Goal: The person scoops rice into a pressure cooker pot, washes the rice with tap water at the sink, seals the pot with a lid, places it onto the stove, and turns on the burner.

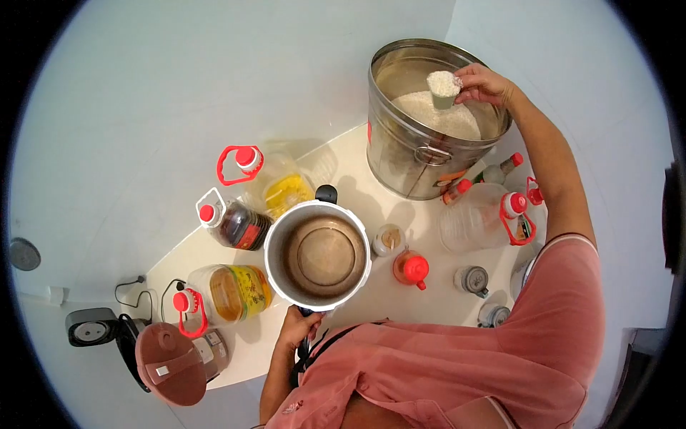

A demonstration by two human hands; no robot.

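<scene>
My right hand [484,84] grips a small pale green cup [442,102] heaped with white rice [444,83]. It is held over the mouth of a large metal bin [407,154], which has more rice [432,114] inside. Low in the view, my left hand [299,327] is closed around the black handle of a pressure cooker pot [325,254]. The pot has no lid on, and its brownish inner bottom shows no contents. A second, short black grip sticks out from the pot's far side.
Left of the pot stand oil jugs [249,289] with red caps, a dark sauce jug [243,227] and a brown lidded appliance [171,363]. To its right are a small jar [389,240], a red-topped container [411,269], a clear jug [471,218] and grey-lidded jars [471,279]. Walls border the counter.
</scene>
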